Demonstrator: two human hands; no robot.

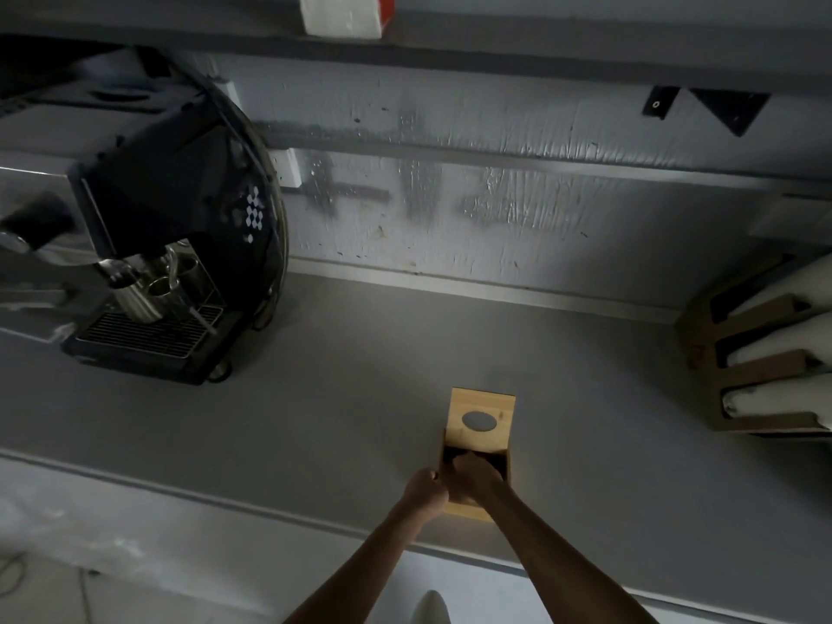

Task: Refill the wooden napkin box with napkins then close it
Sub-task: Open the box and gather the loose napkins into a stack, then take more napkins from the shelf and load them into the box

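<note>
The wooden napkin box (pixel 466 508) stands near the front edge of the grey counter (pixel 342 398). Its sliding lid (pixel 481 418), with an oval hole, is pushed back so that the near part of the box is open and dark inside. My left hand (pixel 423 490) grips the box's left near corner. My right hand (pixel 477 477) rests on the box's open near end, fingers reaching toward the lid's edge. I cannot see whether any napkins are inside. Stacks of white napkins (pixel 783 353) sit in a wooden rack at the far right.
A black espresso machine (pixel 180 245) with metal cups stands at the back left. A wooden rack (pixel 756 376) occupies the right edge of the counter. A shelf with a white packet (pixel 342 13) runs overhead. The wall is close behind.
</note>
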